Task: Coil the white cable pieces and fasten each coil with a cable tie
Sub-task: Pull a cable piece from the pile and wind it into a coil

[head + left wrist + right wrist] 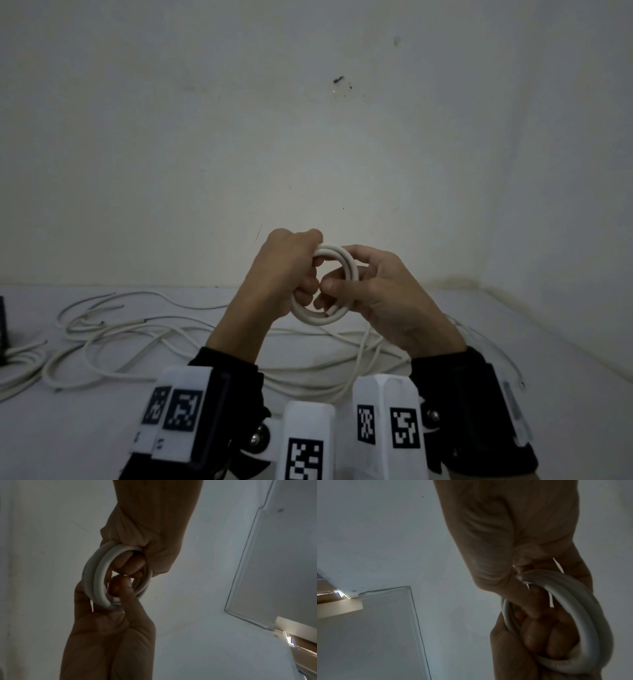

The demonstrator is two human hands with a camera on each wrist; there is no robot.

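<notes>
Both hands hold a small coil of white cable (318, 318) in the air in front of the wall. My left hand (308, 274) grips the coil's left side, its fingers curled through the ring. On the right side my right hand (337, 287) pinches it, thumb inside the ring and fingers behind. A cut cable end (330, 311) shows at the coil's lower right. The coil (97, 577) has two or three turns in the left wrist view. It (590, 608) fills the lower right of the right wrist view. No cable tie is visible.
Several loose white cable pieces (137, 335) sprawl over the white table (85, 428) below the hands. Another cable bundle (17, 366) lies at the far left beside a dark object (2, 329). A plain wall (308, 137) rises just behind.
</notes>
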